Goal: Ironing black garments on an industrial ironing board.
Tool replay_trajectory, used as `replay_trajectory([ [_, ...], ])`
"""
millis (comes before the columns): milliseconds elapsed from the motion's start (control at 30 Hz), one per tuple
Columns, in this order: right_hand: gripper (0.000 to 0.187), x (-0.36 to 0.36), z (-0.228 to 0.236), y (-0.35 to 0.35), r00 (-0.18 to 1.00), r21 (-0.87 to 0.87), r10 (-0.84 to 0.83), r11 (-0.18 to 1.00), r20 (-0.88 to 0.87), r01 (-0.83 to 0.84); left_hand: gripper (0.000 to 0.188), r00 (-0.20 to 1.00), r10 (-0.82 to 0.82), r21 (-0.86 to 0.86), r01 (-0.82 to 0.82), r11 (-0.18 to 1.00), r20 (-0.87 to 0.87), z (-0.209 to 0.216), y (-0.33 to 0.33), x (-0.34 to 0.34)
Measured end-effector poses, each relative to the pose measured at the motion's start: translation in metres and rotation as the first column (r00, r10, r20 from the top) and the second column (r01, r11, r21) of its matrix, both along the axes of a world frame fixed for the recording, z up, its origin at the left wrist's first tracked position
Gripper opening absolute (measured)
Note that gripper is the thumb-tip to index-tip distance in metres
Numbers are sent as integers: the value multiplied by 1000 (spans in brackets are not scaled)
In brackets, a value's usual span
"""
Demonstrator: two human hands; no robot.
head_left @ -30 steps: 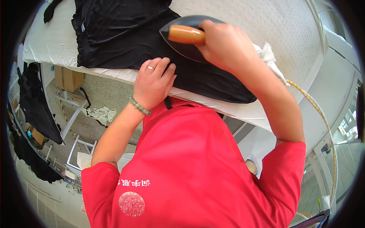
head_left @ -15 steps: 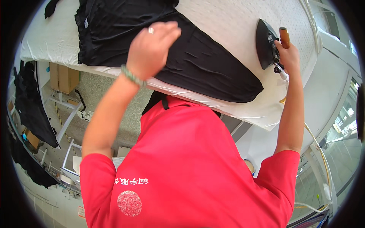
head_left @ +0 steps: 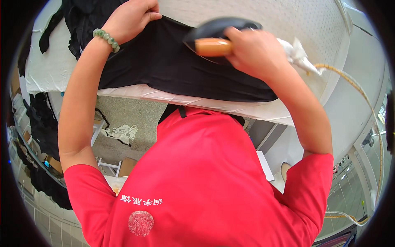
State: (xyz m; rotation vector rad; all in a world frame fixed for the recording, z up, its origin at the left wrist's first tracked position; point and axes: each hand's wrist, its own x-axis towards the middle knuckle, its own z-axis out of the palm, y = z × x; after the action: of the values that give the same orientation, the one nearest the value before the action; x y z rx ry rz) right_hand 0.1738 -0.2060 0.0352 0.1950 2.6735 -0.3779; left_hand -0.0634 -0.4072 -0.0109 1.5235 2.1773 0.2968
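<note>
Iron (head_left: 218, 35) is gripped by its wooden handle in the closed right hand (head_left: 253, 53), pressed on the black garment (head_left: 173, 70), long axis running 9 to 3 o'clock. Fabric at 11 o'clock is pinched, probably bunched, in the left hand (head_left: 129, 16).

Bright, even daylight through a strongly curved fisheye view.
Light was soft with only faint shadows; the white ironing table (head_left: 288, 24) looked nearly washed out. Straight edges bowed toward the black circular rim, and the right hand (head_left: 255, 53) showed slight motion blur.
</note>
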Motion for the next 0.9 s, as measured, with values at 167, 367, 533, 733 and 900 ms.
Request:
replay_trajectory([
  [167,35,-63,9,11,998,22,-63,998,23,63,14,999,35,68,-37,997,31,-6,-5,-2],
  [367,44,2,-16,130,853,111,-500,849,-151,517,15,998,54,122,-58,991,36,-7,-14,0],
  [533,36,59,-19,166,791,232,-497,773,-356,590,9,991,61,64,-69,996,115,-22,-16,-4],
  [733,41,168,-56,97,793,217,-149,917,-591,334,12,996,68,214,-53,975,-62,-35,-18,7],
  [900,42,239,-82,35,437,-64,-854,472,-282,879,11,973,137,543,-14,840,-187,-34,-12,74],
])
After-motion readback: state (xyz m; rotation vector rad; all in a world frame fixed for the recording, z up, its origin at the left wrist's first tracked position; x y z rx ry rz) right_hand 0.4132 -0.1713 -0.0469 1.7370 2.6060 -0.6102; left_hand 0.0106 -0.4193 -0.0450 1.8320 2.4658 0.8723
